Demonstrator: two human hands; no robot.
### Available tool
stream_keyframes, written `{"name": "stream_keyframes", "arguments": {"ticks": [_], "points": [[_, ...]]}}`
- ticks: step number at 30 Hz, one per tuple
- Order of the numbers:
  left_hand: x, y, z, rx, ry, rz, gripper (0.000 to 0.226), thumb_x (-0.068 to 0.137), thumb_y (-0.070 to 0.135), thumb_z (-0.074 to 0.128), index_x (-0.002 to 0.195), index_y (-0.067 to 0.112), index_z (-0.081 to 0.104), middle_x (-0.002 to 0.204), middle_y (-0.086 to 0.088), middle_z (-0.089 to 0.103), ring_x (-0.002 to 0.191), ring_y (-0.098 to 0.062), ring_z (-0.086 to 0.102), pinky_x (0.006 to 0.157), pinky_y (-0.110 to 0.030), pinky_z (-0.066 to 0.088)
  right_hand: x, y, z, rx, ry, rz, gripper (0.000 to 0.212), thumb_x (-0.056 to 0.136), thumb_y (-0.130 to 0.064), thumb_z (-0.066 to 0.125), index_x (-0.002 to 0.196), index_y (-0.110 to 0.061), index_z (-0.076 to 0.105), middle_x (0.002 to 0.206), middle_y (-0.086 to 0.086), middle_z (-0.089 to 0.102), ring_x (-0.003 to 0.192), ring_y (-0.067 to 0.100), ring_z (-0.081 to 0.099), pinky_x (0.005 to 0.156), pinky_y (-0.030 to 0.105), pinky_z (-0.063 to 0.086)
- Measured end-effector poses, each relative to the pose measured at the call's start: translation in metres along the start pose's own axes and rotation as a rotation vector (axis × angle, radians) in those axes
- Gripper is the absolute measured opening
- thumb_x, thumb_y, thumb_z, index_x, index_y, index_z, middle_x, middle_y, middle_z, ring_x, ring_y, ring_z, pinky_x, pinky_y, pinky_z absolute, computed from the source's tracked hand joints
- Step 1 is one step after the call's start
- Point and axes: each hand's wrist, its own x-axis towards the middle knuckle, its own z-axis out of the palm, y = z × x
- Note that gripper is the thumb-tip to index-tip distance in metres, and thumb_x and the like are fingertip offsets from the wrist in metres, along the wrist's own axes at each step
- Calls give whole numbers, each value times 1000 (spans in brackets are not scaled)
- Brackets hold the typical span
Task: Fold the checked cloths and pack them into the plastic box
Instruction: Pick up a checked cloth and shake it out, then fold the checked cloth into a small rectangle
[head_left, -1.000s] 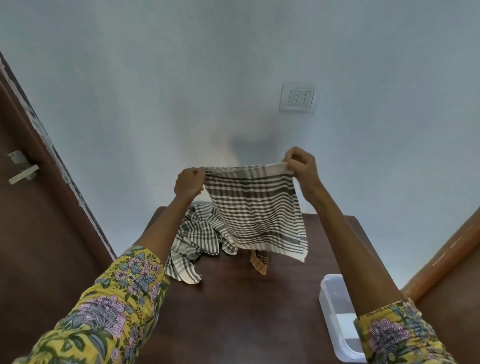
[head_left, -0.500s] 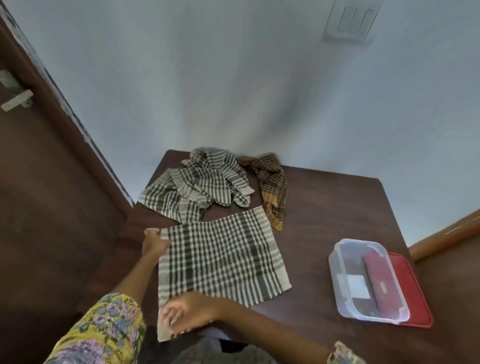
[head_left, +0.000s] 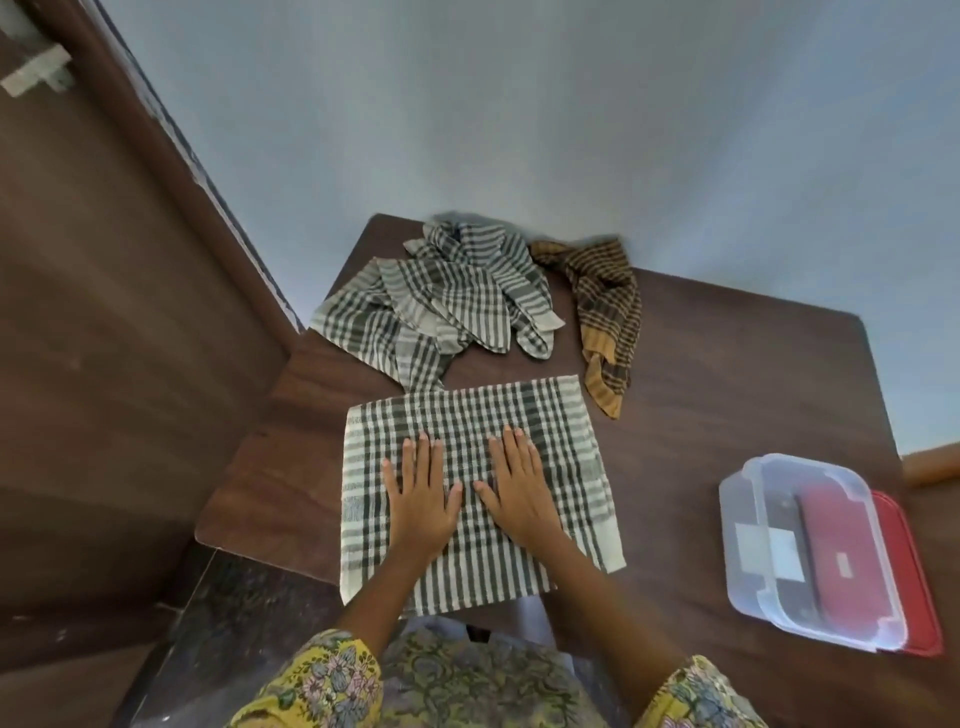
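Head camera, looking down, shows both hands laid flat and side by side on the spread checked cloth (head_left: 470, 478): the left hand (head_left: 420, 500) and the right hand (head_left: 519, 486) have their fingers straight and slightly fanned, palms pressing the fabric, pinching nothing. A second earlier the same cloth hung in the air, pinched by its top corners; half a second ago it had just come down onto the table (head_left: 727, 374) with the hands at its left and near edges. Now they have moved to its middle, so the laying-out is done and the smoothing is under way; the first fold is judged to be next. The cloth lies open near the table's front edge, its near hem hanging slightly over that edge. Beyond it, toward the back left corner, the heap of crumpled checked cloths (head_left: 441, 296) waits unfolded, its lower tip touching the spread cloth's far edge. Just right of the heap, at the back edge, lies a brown checked cloth (head_left: 605, 312), also crumpled. By the right edge, well apart from the hands, stands the plastic box (head_left: 753, 571), clear and holding no cloth, partly resting on a red lid (head_left: 914, 571). Packing has therefore not begun, and several cloths remain.
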Motion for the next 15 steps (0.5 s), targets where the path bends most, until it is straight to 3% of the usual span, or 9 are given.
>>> {"name": "stream_keyframes", "arguments": {"ticks": [1, 4, 8, 10, 13, 15], "points": [[-3, 1, 2, 11, -5, 39, 65, 93, 45, 38, 145, 6, 33, 153, -14, 28, 144, -34, 20, 115, -54, 1, -9, 6, 6, -72, 0, 6, 63, 97, -45, 27, 147, -6, 23, 155, 17, 20, 145, 34, 13, 118, 40, -6], [-9, 12, 8, 36, -3, 160, 70, 87, 50, 34, 137, 3, 47, 145, -17, 43, 136, -36, 37, 111, -55, 10, -39, 21, 13, -133, 54, 78, 65, 94, -51, 26, 142, -8, 37, 150, 16, 33, 141, 31, 25, 115, 41, 3], [-7, 40, 4, 7, -38, 108, 71, 83, 51, 35, 131, 2, 53, 139, -19, 51, 130, -37, 45, 108, -62, 25, -63, 37, 9, -88, 90, 183, 70, 93, -57, 23, 145, -12, 26, 153, 10, 22, 145, 18, -3, 116, 41, 0], [3, 52, -3, -25, -9, 126, 65, 85, 46, 35, 128, 3, 57, 136, -17, 54, 128, -36, 49, 101, -64, 30, -60, 38, 1, -73, 116, 254, 70, 91, -55, 26, 144, -10, 31, 152, 13, 29, 145, 25, 8, 117, 45, 0], [25, 64, -8, -50, 19, 207, 55, 91, 33, 32, 134, 3, 49, 142, -15, 48, 134, -33, 42, 106, -62, 27, -28, 33, -16, -43, 196, 312, 61, 93, -44, 28, 140, -6, 39, 147, 17, 38, 140, 32, 29, 115, 49, 14], [35, 65, -4, -14, -60, 246, 55, 98, 32, 26, 147, 7, 28, 155, -11, 26, 146, -29, 19, 116, -56, 10, -1, 29, -19, -41, 170, 249, 55, 97, -35, 28, 143, -5, 32, 151, 16, 31, 143, 30, 22, 117, 48, 10]]}}
